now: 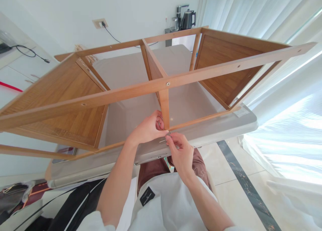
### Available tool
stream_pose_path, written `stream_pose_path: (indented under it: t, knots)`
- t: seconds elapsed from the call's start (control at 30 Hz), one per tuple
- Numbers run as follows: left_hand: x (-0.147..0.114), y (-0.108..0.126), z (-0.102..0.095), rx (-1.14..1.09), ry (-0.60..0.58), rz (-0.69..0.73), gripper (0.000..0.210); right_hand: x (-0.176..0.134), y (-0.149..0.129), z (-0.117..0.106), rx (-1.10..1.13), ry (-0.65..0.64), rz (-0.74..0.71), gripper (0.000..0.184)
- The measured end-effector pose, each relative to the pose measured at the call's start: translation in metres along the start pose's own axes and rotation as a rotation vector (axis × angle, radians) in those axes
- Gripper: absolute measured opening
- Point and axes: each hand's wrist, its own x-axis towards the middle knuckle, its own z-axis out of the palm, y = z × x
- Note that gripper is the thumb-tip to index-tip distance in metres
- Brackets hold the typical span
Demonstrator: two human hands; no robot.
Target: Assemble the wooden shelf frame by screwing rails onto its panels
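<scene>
A wooden frame [168,80] with slatless side panels lies across a beige, padded-looking surface in front of me. My left hand [151,127] is closed around the near end of its middle upright [164,107], thumb at the joint with the lower rail [198,119]. Pinched in the fingers of my right hand [181,152] is a thin metal hex key [163,141], just below that joint. A small metal screw head [169,132] seems to show between both hands, partly hidden by fingertips.
The beige surface [221,127] carries the frame above my knees. Dark bags [83,200] lie at lower left. A black kettle [188,19] stands at the back by the wall socket [100,23]. White curtains [289,123] hang on the right.
</scene>
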Motion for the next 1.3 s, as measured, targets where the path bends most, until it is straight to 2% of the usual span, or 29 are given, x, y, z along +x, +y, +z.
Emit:
stream_pose_path:
  t: [0.17,0.27,0.37,0.57,0.73,0.8,0.87,0.97,1.0,1.13,1.3]
  knots:
    - [-0.001,0.000,0.001,0.000,0.006,-0.011,0.031,0.002,0.003,0.003,0.276,-0.064,0.104,0.028]
    - [-0.001,0.001,0.001,-0.004,0.014,-0.007,0.030,0.002,0.006,0.003,0.352,-0.108,0.094,0.031]
    - [0.000,0.001,0.000,-0.004,0.020,-0.006,0.031,0.001,0.007,0.002,0.317,-0.103,0.032,0.029]
    - [0.002,0.000,0.000,-0.009,0.003,-0.017,0.033,0.002,0.007,-0.001,0.023,0.019,-0.024,0.024]
    - [0.002,-0.002,0.000,-0.020,0.009,-0.003,0.033,0.006,0.004,-0.004,-0.056,0.043,-0.145,0.022]
    - [0.002,-0.003,0.000,-0.017,0.016,0.006,0.032,0.007,0.002,-0.004,-0.031,0.047,-0.123,0.022]
    - [0.002,-0.003,0.001,-0.015,0.024,0.010,0.032,0.008,0.000,-0.004,0.034,0.058,-0.036,0.024]
    - [0.002,-0.003,0.001,-0.015,0.030,0.007,0.031,0.009,-0.001,-0.005,0.116,0.102,0.064,0.054]
    - [0.002,-0.003,0.002,-0.016,0.029,0.006,0.031,0.009,0.000,-0.005,0.123,0.111,0.070,0.057]
    - [0.002,-0.004,0.002,-0.024,0.025,0.015,0.031,0.008,0.006,-0.006,0.102,0.114,0.057,0.037]
    - [0.001,-0.003,0.002,-0.025,0.032,0.024,0.030,0.003,0.013,-0.008,0.074,0.076,0.024,0.035]
